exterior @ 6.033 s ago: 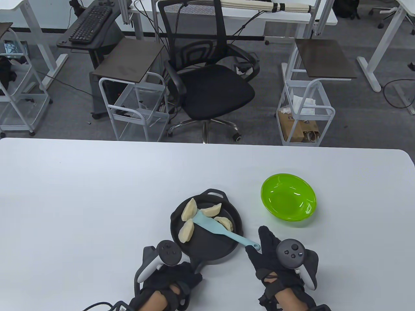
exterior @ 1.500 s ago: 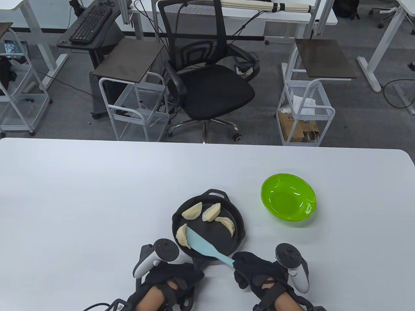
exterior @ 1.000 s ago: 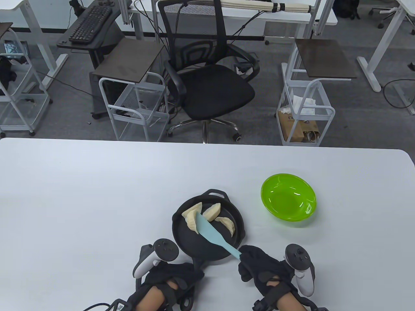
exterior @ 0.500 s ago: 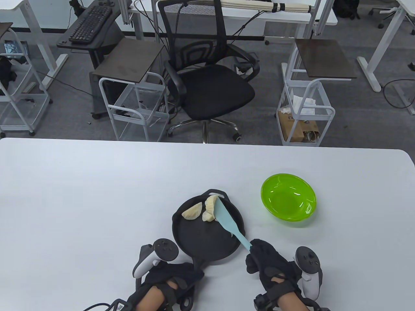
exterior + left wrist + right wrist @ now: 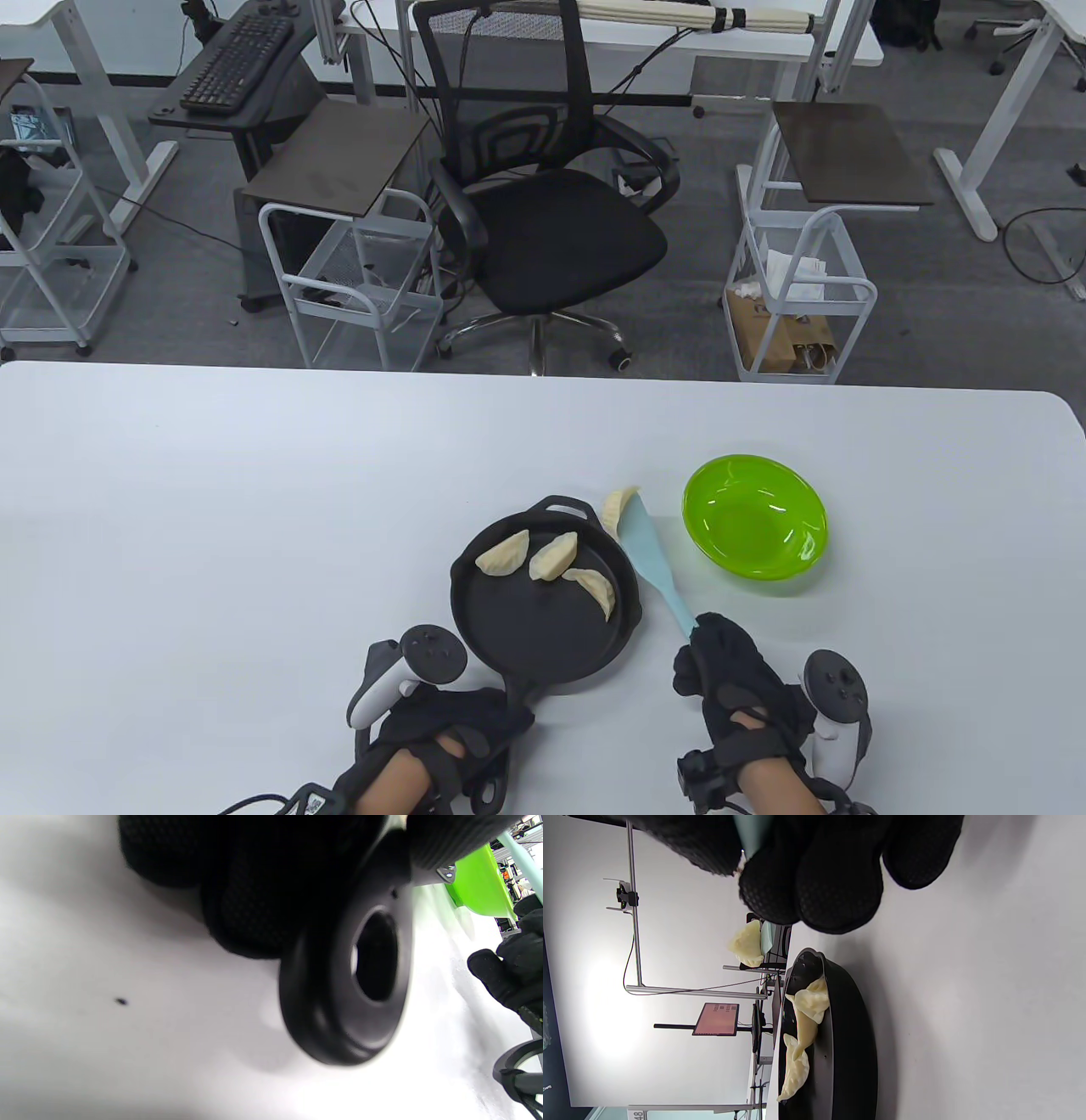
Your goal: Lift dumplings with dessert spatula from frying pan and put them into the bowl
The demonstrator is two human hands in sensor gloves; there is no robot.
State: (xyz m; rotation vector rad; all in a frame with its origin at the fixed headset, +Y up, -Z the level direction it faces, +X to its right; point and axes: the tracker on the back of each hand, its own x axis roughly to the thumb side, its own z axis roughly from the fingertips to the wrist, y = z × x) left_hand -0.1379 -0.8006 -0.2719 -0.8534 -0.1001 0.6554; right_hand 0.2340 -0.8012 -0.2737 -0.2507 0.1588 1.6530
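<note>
A black frying pan (image 5: 543, 632) sits near the table's front edge with three pale dumplings (image 5: 551, 560) in its far half. My left hand (image 5: 462, 730) grips the pan's handle (image 5: 352, 984). My right hand (image 5: 725, 671) grips the handle of a light blue spatula (image 5: 652, 564). The blade is lifted between pan and bowl, with one dumpling (image 5: 617, 507) on its tip. In the right wrist view that dumpling (image 5: 746, 943) hangs above the pan (image 5: 848, 1052). The green bowl (image 5: 753, 526) stands empty to the right of the pan.
The white table (image 5: 212, 509) stretches wide to the left and far side of the pan. Behind it stand a black office chair (image 5: 543, 204) and two wire carts (image 5: 797, 289).
My right hand scooped one dumpling from the pan's left side, lifted it and swung the spatula right, past the pan's rim toward the bowl. The left hand has stayed on the pan handle.
</note>
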